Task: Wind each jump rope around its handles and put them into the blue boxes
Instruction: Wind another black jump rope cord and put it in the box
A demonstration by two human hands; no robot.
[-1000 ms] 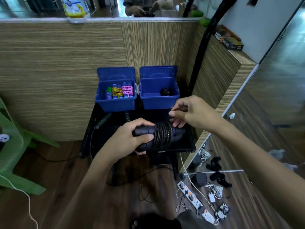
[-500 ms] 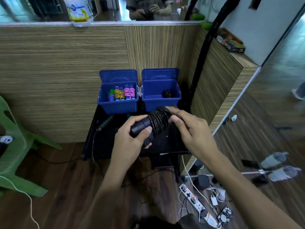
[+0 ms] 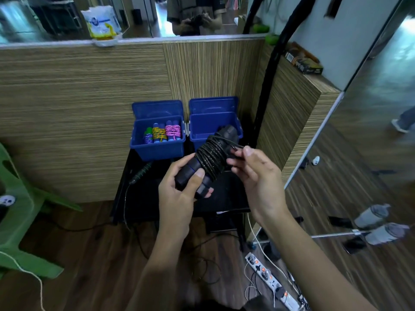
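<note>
Wound ropes [image 3: 160,134] in left box [image 3: 157,150]

Left hand [image 3: 179,194] gripping black jump rope handles [image 3: 197,173], right hand [image 3: 256,173] pinching the loose cord end [image 3: 234,146], two blue boxes [image 3: 157,151] behind on black bench [image 3: 224,198], colourful wound ropes [image 3: 162,134] in left box

The black jump rope [image 3: 211,157], coiled tight round its paired black handles, tilts up toward the right blue box [image 3: 195,131]. The left blue box [image 3: 157,151] holds three wound ropes [image 3: 160,134]: purple, yellow, pink.
</note>
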